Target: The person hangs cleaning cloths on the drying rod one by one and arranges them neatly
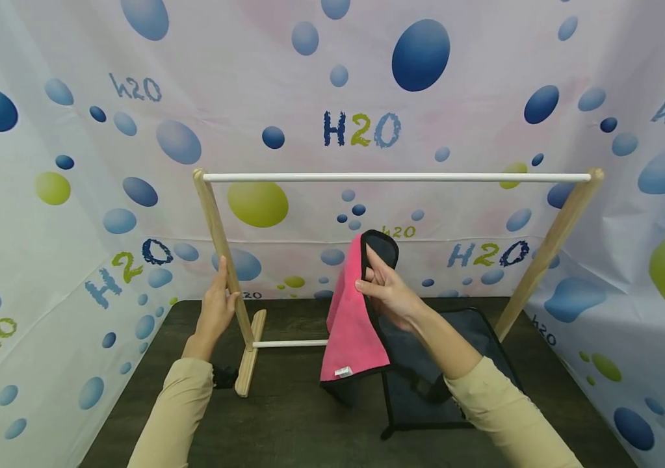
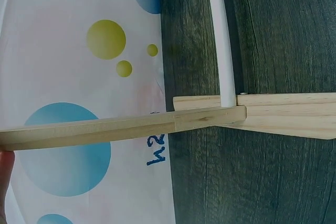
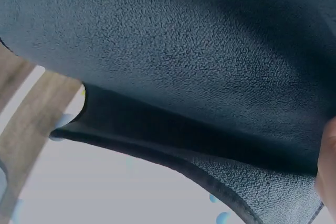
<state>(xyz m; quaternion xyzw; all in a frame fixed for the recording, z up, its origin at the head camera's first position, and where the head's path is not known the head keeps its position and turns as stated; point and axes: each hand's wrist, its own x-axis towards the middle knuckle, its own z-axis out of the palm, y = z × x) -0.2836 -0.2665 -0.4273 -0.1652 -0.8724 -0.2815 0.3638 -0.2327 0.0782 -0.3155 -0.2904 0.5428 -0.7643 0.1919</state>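
My right hand [image 1: 389,292] pinches a small towel [image 1: 352,325] near its top edge. One face of the towel is pink, the other dark grey, with black edging and a small white label low on the pink side. It hangs in front of the rack's lower rod. In the right wrist view its fuzzy grey side [image 3: 173,51] fills most of the picture, a fingertip at the right edge. My left hand [image 1: 216,311] rests against the left wooden post [image 1: 219,237] of a rack, fingers extended along it. In the left wrist view one finger touches that post [image 2: 131,128].
The rack's white top rod [image 1: 396,177] runs across to the right post [image 1: 548,253]. A wooden foot [image 1: 250,354] supports the left post on the dark table [image 1: 285,429]. Behind my right forearm lies a dark, black-edged mesh panel [image 1: 414,403]. A patterned curtain [image 1: 455,117] surrounds the table.
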